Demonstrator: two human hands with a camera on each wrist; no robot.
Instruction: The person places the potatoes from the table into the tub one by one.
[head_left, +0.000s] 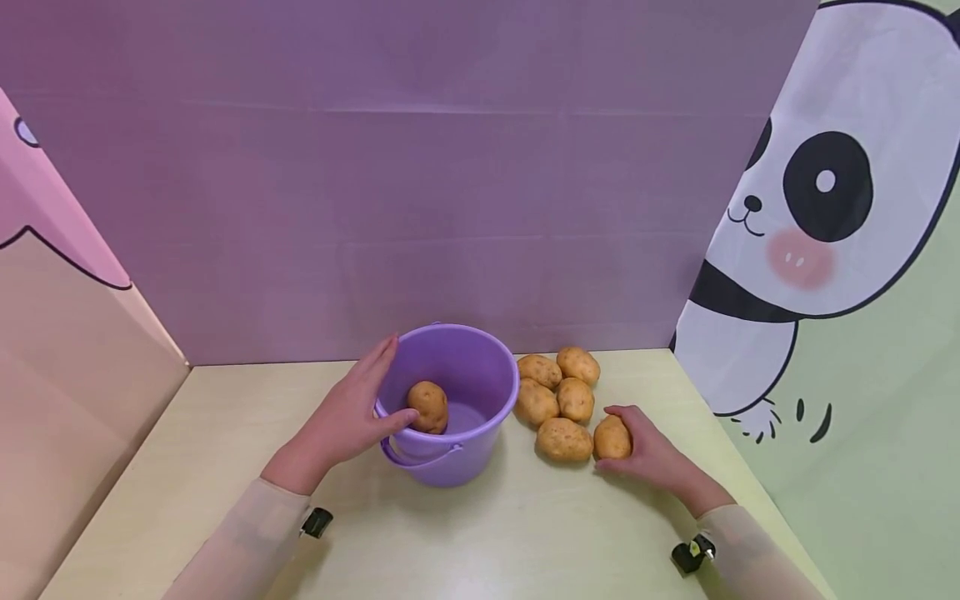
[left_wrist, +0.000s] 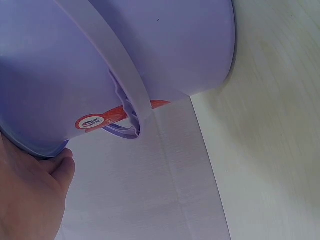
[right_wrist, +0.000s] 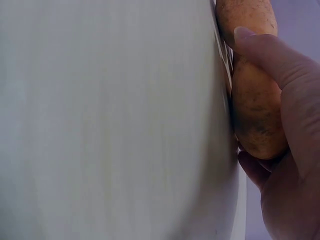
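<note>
A purple bucket point(head_left: 480, 454) stands upright on the table, its handle hanging down at the front. Inside it lies one potato point(head_left: 427, 407). My left hand point(head_left: 348, 412) holds the bucket's left rim, thumb across the front edge and fingers along the far left side. In the left wrist view the bucket wall point(left_wrist: 185, 45) and part of that hand point(left_wrist: 32, 195) show. Right of the bucket, my right hand point(head_left: 652, 450) grips a potato point(head_left: 612, 437) between thumb and fingers. The right wrist view shows this potato point(right_wrist: 257, 107) low against the tabletop, with the thumb along its side.
Several more potatoes lie grouped between the bucket and my right hand, the nearest potato point(head_left: 564, 440) close beside the gripped one. A purple backdrop point(head_left: 435, 183) rises behind the pale table point(head_left: 465, 550). Side panels stand at left and right, the right one with a panda drawing point(head_left: 832, 275).
</note>
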